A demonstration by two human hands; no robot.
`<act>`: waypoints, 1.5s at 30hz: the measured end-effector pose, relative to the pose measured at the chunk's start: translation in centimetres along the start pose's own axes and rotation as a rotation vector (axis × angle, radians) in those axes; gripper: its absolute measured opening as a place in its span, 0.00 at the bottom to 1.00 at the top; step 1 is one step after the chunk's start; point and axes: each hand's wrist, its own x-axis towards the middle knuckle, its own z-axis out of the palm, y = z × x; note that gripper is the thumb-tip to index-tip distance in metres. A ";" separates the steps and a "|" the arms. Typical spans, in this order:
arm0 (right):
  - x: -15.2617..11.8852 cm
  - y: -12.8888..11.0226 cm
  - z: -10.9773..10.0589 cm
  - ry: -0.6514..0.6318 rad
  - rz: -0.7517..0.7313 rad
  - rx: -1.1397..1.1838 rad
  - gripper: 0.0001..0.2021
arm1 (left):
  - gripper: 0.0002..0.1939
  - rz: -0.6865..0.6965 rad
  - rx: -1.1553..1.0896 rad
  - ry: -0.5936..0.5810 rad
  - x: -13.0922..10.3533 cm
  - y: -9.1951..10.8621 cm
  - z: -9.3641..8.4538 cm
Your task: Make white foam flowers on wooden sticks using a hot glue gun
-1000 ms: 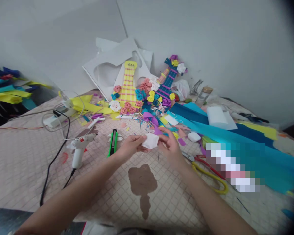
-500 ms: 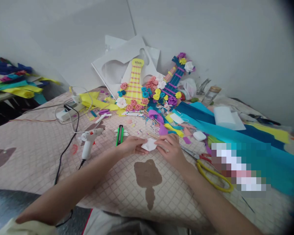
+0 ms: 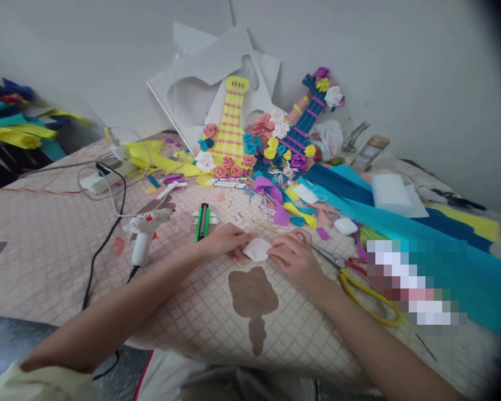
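Between my two hands is a small white paper piece (image 3: pixel 258 250), shaped like a petal with a point at each side. My left hand (image 3: pixel 229 241) pinches its left end between thumb and fingers. At its right end, my right hand (image 3: pixel 291 253) grips the other tip with bent fingers. The piece is held just above the quilted tablecloth (image 3: pixel 192 312). A green box cutter (image 3: pixel 202 223) lies beyond my left wrist, on top of small white pieces. Scissors with yellow and red handles (image 3: pixel 369 301) lie right of my right hand.
A white glue gun (image 3: pixel 144 234) with a black cord stands at the left, near a power strip (image 3: pixel 106 177). Two paper-flowered guitars, one yellow (image 3: pixel 231 128) and one blue (image 3: pixel 303 131), lean at the back. Blue crepe paper (image 3: pixel 434 245) covers the right side.
The white piece now looks flatter and more rounded between my fingers, where before it showed a crease. The camera view has shifted slightly; both hands keep hold of the paper.
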 end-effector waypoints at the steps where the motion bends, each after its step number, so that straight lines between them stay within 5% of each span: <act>1: -0.1 0.0 0.0 -0.013 0.004 0.004 0.07 | 0.18 0.058 0.150 0.071 -0.4 0.1 0.0; 5: -0.6 -0.2 0.0 -0.056 0.030 0.030 0.05 | 0.16 0.372 0.721 0.359 -2.3 0.2 0.0; 12: -1.2 -0.6 -0.2 -0.094 0.094 0.057 0.02 | 0.08 0.784 0.930 0.205 -4.1 -1.7 1.0; 32: -1.6 0.4 -0.1 -0.161 0.066 0.056 0.06 | 0.11 0.791 0.996 0.102 -2.1 -3.7 1.5; 45: -1.5 0.5 0.0 -0.333 0.204 0.207 0.04 | 0.07 0.812 0.951 0.283 -2.3 -3.9 2.2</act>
